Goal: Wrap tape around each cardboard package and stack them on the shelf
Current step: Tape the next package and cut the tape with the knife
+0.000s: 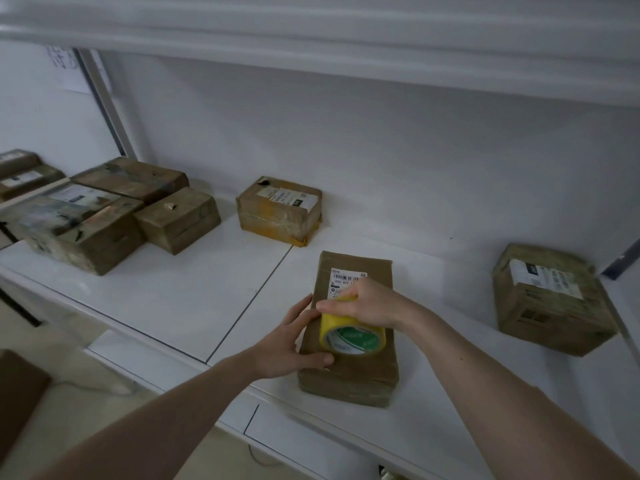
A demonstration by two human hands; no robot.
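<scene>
The white shelf point(180, 292) carries everything, running out well past both hands. Beyond and to the left of the left hand sits a cluster of taped cardboard packages point(104, 209), one more taped package point(278, 211) lies straight ahead beyond both hands, and another point(550, 299) rests well off to the right of the right hand. The flat package being worked point(349, 372) lies directly under both hands, its long axis running away from the person, shipping label at the far end. The left hand point(294, 337) is spread against its left edge, thumb on top, bracing it. The right hand point(367, 299) is closed over the yellow tape roll point(349, 334), which rests on the package top. Wrapping probably runs across the short way, and the right hand is placed to lead.
</scene>
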